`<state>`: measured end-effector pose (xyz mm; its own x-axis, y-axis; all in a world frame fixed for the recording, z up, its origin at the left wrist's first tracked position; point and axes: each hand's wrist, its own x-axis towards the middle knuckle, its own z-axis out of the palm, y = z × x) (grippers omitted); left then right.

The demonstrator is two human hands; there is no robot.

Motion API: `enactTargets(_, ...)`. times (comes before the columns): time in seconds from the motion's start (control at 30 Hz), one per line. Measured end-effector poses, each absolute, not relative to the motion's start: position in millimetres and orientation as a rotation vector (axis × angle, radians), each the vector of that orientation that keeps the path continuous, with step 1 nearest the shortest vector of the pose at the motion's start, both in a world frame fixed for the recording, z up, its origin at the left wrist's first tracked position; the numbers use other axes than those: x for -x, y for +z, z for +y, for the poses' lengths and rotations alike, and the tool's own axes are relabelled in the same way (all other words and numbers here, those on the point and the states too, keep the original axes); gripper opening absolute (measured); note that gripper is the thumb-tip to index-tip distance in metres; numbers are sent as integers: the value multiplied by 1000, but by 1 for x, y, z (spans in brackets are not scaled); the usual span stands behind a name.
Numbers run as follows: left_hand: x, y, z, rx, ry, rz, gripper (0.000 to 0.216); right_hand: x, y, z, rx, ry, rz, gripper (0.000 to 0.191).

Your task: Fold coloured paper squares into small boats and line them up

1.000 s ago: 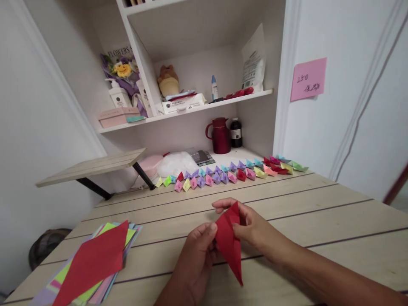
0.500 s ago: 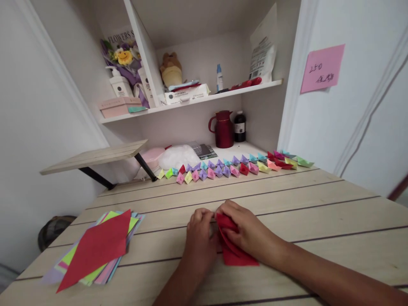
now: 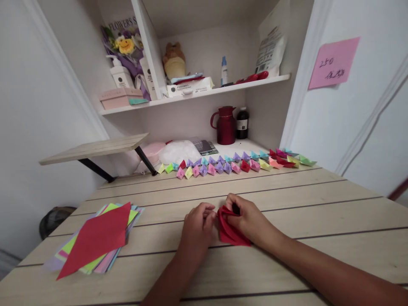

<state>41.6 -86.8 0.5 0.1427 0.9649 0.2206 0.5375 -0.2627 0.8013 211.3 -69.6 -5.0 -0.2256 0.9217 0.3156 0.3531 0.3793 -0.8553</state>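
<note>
A partly folded sheet of red paper [image 3: 234,234] stands bent up from the table in front of me. My right hand [image 3: 250,219] grips it from the right, thumb inside the fold and fingers curled over the top. On its left side, my left hand [image 3: 198,225] has its fingers bent, with thumb and fingertips at the paper's left corner; their exact contact is hard to see. To the left lies a stack of coloured paper squares [image 3: 135,214], topped by a red sheet [image 3: 98,238].
Two rows of small folded paper boats [image 3: 219,167] run along the table's back edge. Behind them, a dark red jug [image 3: 225,126] and a dark bottle [image 3: 242,124] stand below the shelf. A small raised wooden stand [image 3: 95,148] is at the back left.
Both hands have shifted slightly up with the red paper, and its lower edge now sits higher. The paper's upper part is more folded in. The view has tilted a little.
</note>
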Motion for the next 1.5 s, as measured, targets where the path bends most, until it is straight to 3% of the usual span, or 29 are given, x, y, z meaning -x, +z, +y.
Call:
enactTargets(0.17, -47, 2, -93, -1691, 1098, 1343, 32, -216, -10, -61, 1227, 680, -1830, 18)
enactTargets(0.33, -56, -4, -97, -1915, 971, 1512, 56, -217, -7, -62, 1337, 537, -1991, 18)
enactTargets(0.57, -61, -4, -101, -2343, 765, 1483, 34, -226, 0, -62, 1423, 336, -2174, 25)
enactTargets(0.73, -63, 0, -105, -2468, 651, 1534, 33, -230, 8, -65, 1219, 294, -2233, 37)
enactTargets(0.87, -66, 0, -106, -2544, 566, 1547, 35, -234, 12, -66, 1133, 220, -2400, 31)
enactTargets(0.97, -67, 0, -107, -2513, 573, 1574, 38, -242, 13, -61, 1195, 287, -2450, 25)
enactTargets(1.37, -56, 2, -101, -2478, 591, 1528, 41, -253, 25, -58, 1104, 515, -2551, 32)
enactTargets(1.5, -54, 1, -99, -2566, 531, 1467, 31, -252, 19, -60, 993, 608, -2533, 32)
